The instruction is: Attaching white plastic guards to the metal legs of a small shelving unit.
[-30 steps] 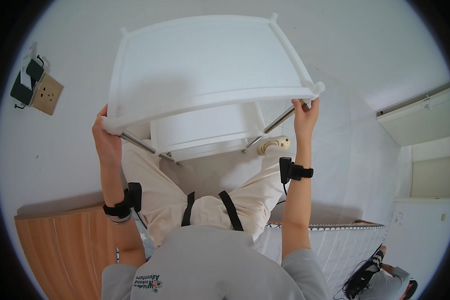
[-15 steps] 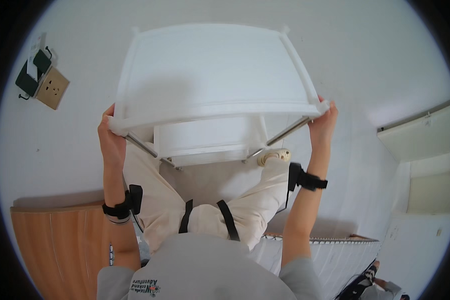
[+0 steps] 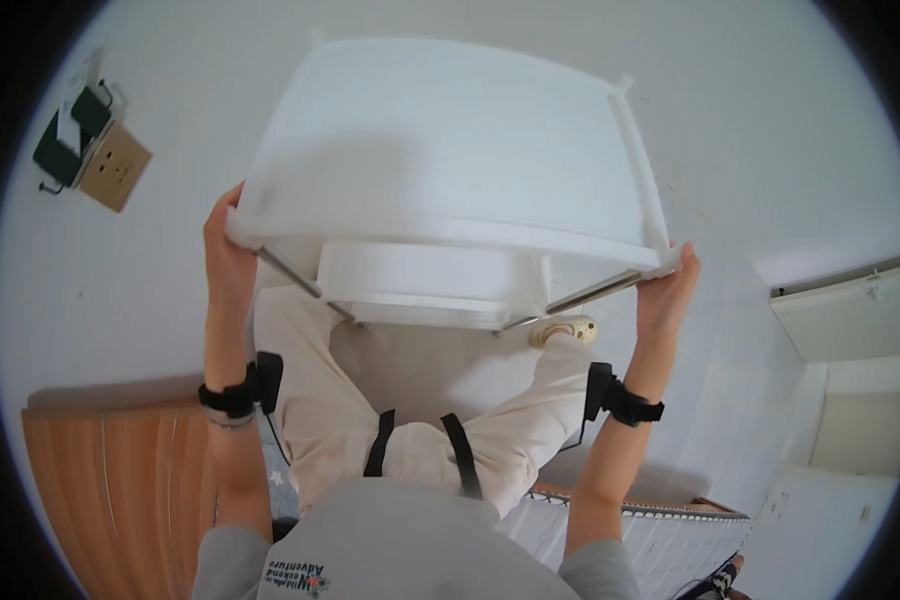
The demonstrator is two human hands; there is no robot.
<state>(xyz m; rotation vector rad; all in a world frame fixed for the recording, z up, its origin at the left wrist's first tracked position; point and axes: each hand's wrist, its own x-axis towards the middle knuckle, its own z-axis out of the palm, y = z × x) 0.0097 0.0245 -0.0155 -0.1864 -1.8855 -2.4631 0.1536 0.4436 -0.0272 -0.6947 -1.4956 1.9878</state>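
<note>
A white plastic shelf rack (image 3: 450, 150) stands in front of me, its wide top tier nearest to the camera. Silvery metal poles run down from the near corners to a lower white tier (image 3: 430, 272). My left hand (image 3: 232, 245) is closed round the near left corner of the top tier. At the near right corner, my right hand (image 3: 667, 290) grips the edge, fingers wrapped partly out of sight. The top tier slants, its right side a little nearer to me. The rack's far legs are hidden beneath it.
My legs straddle the rack's near side, a pale yellow clog (image 3: 565, 331) on the right foot. A wooden panel (image 3: 120, 470) is at the lower left, a mattress-like pad (image 3: 660, 545) at the lower right. Wall sockets (image 3: 115, 167) are at far left, a white cabinet (image 3: 838, 318) at right.
The rack has shifted right in view and turned, its right corner coming nearer to me and its left corner moving slightly away. Both hands have kept their grip and moved with it.
</note>
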